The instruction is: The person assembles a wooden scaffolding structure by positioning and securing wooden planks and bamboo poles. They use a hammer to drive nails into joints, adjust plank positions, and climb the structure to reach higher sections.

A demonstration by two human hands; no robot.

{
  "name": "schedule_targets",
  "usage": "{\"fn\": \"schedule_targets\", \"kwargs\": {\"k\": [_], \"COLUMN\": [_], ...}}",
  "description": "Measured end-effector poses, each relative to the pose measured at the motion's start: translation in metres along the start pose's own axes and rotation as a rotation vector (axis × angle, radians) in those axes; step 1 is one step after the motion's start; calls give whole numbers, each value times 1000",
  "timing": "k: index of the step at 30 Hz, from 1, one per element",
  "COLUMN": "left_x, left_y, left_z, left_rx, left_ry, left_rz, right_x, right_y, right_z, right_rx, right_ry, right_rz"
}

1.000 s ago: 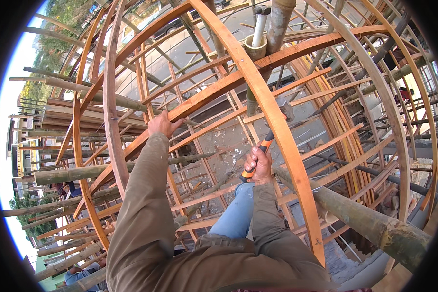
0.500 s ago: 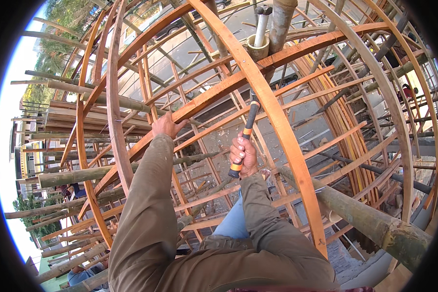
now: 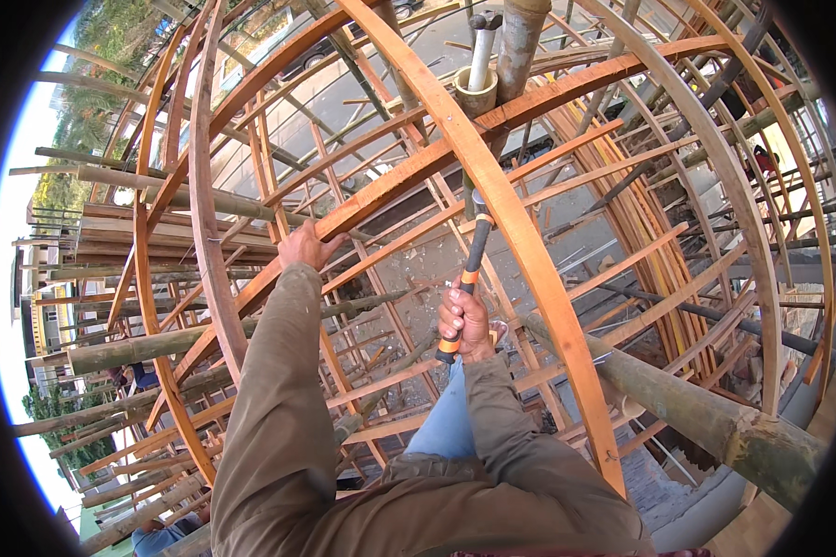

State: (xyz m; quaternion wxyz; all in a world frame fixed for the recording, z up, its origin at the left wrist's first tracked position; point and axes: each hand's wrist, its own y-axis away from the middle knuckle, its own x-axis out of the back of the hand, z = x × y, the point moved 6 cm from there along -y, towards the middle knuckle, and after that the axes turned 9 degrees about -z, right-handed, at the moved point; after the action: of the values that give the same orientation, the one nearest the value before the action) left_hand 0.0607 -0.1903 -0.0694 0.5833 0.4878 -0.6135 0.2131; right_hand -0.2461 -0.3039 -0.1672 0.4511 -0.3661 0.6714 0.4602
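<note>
My left hand [image 3: 308,249] is closed over a long reddish wooden beam [image 3: 395,191], its thumb lying toward the right. In my right fist [image 3: 464,323] is a hammer [image 3: 476,249] with a black and orange grip, held upright with its head up. The hammer's head is close to the left edge of a curved wooden rib [image 3: 520,218], which crosses over the beam; I cannot tell whether they touch. A second hammer with a pale handle [image 3: 481,60] stands in a cut bamboo holder [image 3: 476,90] beside a thick bamboo post [image 3: 520,46].
More curved ribs [image 3: 204,186] and thin battens surround me as an open frame. A thick bamboo pole [image 3: 715,422] runs along the lower right. Stacked planks [image 3: 655,232] lie below on the right. Through the gaps show the ground and a person in blue [image 3: 158,538] at lower left.
The view has shifted slightly, moving the frame a little left. My right hand and the hammer are a bit lower beside the rib. My left hand keeps its hold on the beam.
</note>
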Motion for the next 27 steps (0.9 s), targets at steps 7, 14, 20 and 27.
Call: {"fn": "schedule_targets", "kwargs": {"k": [7, 14, 20, 27], "left_x": [0, -4, 1, -1], "left_y": [0, -3, 0, -3], "left_z": [-1, -3, 0, -3], "left_rx": [-29, -28, -19, -10], "left_ry": [51, 87, 91, 63], "left_rz": [70, 56, 38, -12], "right_x": [41, -6, 43, 13], "right_y": [8, -1, 22, 13], "right_z": [3, -7, 17, -18], "right_rx": [-2, -19, -32, -54], "right_ry": [-222, 20, -139, 118], "right_rz": [264, -22, 320, 9]}}
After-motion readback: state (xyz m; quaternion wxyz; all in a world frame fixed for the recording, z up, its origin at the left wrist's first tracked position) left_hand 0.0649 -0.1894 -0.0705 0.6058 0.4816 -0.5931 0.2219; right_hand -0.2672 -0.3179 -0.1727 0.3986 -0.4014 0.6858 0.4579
